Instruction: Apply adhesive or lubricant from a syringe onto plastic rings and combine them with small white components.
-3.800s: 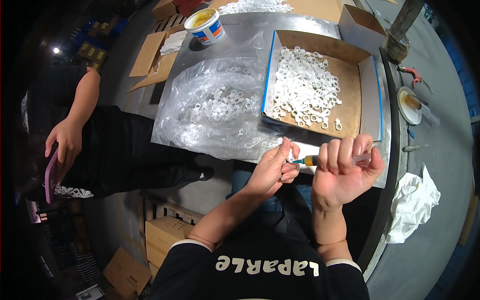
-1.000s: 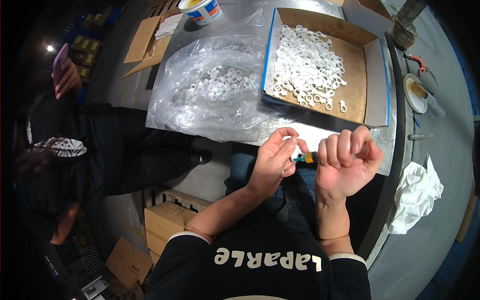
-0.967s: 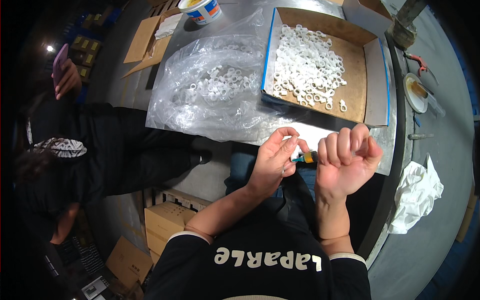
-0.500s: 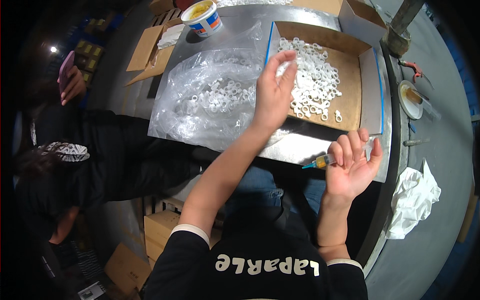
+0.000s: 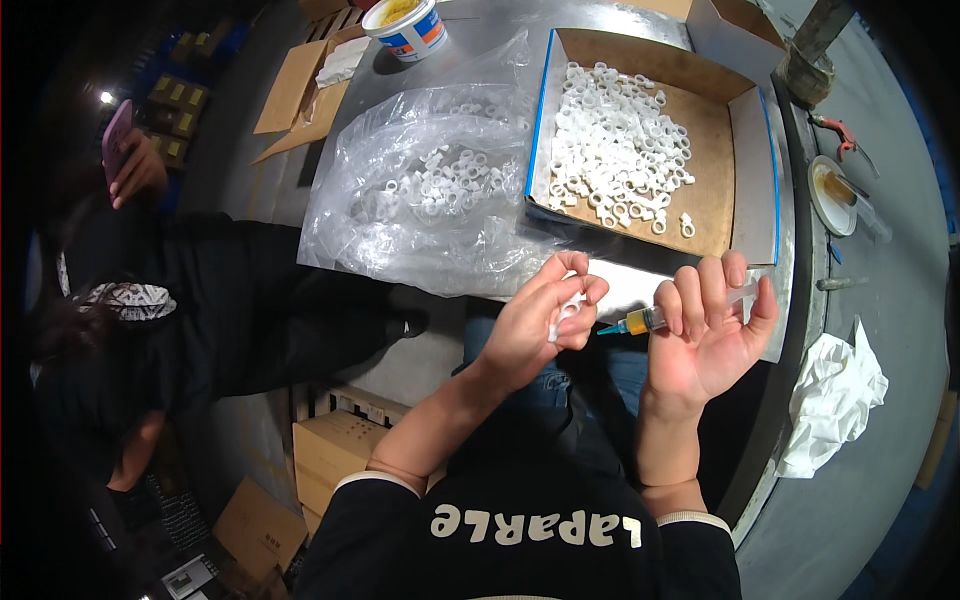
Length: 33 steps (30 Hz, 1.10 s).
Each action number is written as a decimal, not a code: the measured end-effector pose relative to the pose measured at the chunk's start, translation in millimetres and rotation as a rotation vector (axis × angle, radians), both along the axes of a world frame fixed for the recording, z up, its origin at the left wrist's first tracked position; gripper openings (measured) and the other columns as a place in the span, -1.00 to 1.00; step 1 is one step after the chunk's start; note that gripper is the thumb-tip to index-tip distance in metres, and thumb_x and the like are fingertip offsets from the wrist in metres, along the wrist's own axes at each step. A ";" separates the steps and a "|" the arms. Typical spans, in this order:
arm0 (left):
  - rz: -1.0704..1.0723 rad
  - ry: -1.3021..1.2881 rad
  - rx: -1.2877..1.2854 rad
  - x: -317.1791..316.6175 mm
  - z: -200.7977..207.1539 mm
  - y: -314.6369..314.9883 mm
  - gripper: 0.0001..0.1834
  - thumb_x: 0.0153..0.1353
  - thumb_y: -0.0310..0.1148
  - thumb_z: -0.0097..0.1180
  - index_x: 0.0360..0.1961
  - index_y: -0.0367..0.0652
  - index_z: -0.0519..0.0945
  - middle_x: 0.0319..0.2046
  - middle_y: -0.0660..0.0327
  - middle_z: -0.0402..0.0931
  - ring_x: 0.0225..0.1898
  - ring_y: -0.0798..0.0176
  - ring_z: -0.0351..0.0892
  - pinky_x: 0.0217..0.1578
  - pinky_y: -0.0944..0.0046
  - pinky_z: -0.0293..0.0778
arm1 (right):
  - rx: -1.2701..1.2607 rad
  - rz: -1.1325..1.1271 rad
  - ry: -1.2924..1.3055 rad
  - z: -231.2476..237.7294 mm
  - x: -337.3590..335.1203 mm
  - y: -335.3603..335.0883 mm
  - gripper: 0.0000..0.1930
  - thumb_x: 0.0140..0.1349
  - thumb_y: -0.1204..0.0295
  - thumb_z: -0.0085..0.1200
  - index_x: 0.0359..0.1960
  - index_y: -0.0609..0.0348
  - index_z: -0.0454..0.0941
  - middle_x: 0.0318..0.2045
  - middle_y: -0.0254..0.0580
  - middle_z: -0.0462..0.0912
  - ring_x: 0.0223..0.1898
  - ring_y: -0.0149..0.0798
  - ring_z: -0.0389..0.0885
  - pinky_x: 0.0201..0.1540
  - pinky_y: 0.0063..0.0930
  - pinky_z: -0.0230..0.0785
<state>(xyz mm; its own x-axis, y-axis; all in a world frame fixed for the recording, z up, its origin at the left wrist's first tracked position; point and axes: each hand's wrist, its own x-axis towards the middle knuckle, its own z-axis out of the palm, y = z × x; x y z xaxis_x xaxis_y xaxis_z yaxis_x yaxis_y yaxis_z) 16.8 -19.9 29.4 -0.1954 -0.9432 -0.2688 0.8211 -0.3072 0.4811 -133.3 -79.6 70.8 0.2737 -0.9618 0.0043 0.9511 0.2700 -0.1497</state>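
Note:
Between the fingers of my left hand [image 5: 537, 325] is a small white plastic ring fitting [image 5: 570, 309], held in front of the table's near edge. My right hand [image 5: 703, 335] is closed around a clear syringe [image 5: 655, 317] with yellow-amber filling and a teal tip that points left, a short way from the left hand. Beyond both hands stands an open cardboard box [image 5: 715, 165] with blue edges. Many similar white ring fittings [image 5: 615, 150] are heaped in its left part. To its left, a clear plastic bag [image 5: 370, 235] contains more such fittings.
A tub [image 5: 405, 30] of yellow paste stands at the far left of the table. Rightward, a ledge carries a white dish [image 5: 832, 197], red-handled pliers [image 5: 838, 132] and crumpled white paper [image 5: 835, 400]. At left, another person [image 5: 215, 310] holds a pink phone [image 5: 117, 140].
My left hand has come back from over the box toward me, and a white ring fitting now shows in its fingers. The right hand stays nearly in place with the syringe.

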 end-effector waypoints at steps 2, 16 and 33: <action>0.016 -0.122 -0.002 -4.3 1.9 4.3 -0.76 0.32 -0.28 -0.33 -0.06 -0.14 0.20 -0.35 0.15 0.36 -0.60 0.52 0.10 -0.60 0.56 0.07 | -0.002 -0.012 0.017 3.3 2.6 2.2 -0.66 0.29 0.12 -0.32 -0.46 0.12 0.28 -0.76 -0.40 0.13 -0.74 -0.46 0.04 -0.65 -0.54 -0.03; 0.063 -1.247 -0.385 -9.4 10.4 22.3 -0.37 0.25 0.07 -0.55 -0.03 -0.33 0.21 -0.67 0.21 0.31 -0.61 0.39 0.26 -0.56 0.39 0.20 | -0.229 -0.006 0.197 3.0 14.1 19.6 -0.70 0.17 0.14 -0.27 -0.55 0.10 0.21 -0.83 -0.43 0.11 -0.78 -0.47 -0.03 -0.66 -0.53 -0.11; 0.131 -1.089 -0.536 -5.1 -0.4 19.3 -0.30 0.26 0.18 -0.56 -0.03 -0.32 0.21 -0.60 0.22 0.38 -0.58 0.48 0.22 -0.57 0.45 0.11 | 0.027 0.099 0.002 2.5 9.9 0.2 -0.67 0.30 0.16 -0.32 -0.49 0.13 0.28 -0.77 -0.42 0.11 -0.74 -0.48 0.00 -0.66 -0.55 -0.08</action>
<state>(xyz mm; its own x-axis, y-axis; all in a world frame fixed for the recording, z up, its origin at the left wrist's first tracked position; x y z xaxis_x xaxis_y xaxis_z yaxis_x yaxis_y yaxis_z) 11.7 -0.6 29.0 -0.0059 -0.9804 0.1969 -0.0805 0.1967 0.9771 -123.5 -79.4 73.3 0.3679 -0.9296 -0.0218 0.9192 0.3671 -0.1427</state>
